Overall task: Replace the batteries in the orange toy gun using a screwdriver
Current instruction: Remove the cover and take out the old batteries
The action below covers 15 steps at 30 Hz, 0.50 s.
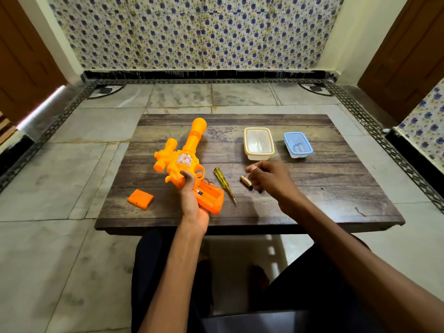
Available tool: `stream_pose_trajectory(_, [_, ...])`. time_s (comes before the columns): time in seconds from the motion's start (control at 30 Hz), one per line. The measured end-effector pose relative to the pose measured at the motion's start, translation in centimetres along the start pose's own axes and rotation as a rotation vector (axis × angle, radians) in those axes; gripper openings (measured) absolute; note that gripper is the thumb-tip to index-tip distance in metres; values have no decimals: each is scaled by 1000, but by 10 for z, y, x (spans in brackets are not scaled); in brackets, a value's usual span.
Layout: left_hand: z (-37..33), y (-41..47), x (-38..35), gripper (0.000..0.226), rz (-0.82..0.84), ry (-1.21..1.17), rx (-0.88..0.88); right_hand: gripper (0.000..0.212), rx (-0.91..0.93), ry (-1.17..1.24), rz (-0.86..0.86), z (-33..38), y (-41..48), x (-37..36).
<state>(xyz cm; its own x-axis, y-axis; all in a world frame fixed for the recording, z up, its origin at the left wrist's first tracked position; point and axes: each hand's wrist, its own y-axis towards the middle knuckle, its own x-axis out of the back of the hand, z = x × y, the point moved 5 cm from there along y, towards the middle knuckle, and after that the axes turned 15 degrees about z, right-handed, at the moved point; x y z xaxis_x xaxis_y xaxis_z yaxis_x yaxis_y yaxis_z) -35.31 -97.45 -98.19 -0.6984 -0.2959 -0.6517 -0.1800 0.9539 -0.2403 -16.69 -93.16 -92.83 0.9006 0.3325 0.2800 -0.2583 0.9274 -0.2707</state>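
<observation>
Orange toy gun (pixel 185 155), cover (pixel 140 199) lying left of the grip, is grasped by the left hand (pixel 192 205), compartment open; right of it lie screwdriver (pixel 224 185) and battery (pixel 246 182); right hand (pixel 269 176) is curled, on what I cannot tell. Likely mid-removal: next, lift out the cell (pixel 199 192) left inside

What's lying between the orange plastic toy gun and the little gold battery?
A yellow-handled screwdriver, lying on the brown wooden table, in the head view.

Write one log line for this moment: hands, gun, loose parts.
left hand grips toy gun, compartment open | right hand at loose battery, grip unclear | cover, screwdriver on table
</observation>
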Motion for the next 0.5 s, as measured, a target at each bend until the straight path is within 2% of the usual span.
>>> stream_pose_trajectory(0.07, [-7, -1, -6, 31, -21, 74, -40, 23, -71, 175, 130, 0, -1, -18])
stream_pose_trajectory(0.13, [-17, -3, -15, 42, -47, 246, -106, 27, -117, 314, 206, 3, 1, -40])
stream_pose_trajectory(0.27, [-39, -10, -47, 35, -72, 594, -184, 29, -157, 655, 222, 24, 7, -87])
stream_pose_trajectory(0.4, [-62, -8, -67, 50, -173, 1175, -136, 36, -158, 1223, 442, 51, 10, -122])
stream_pose_trajectory(0.5, [-73, -8, -80, 61, -165, 1404, -77, 42, -95, 1370, 479, 64, 2, -124])
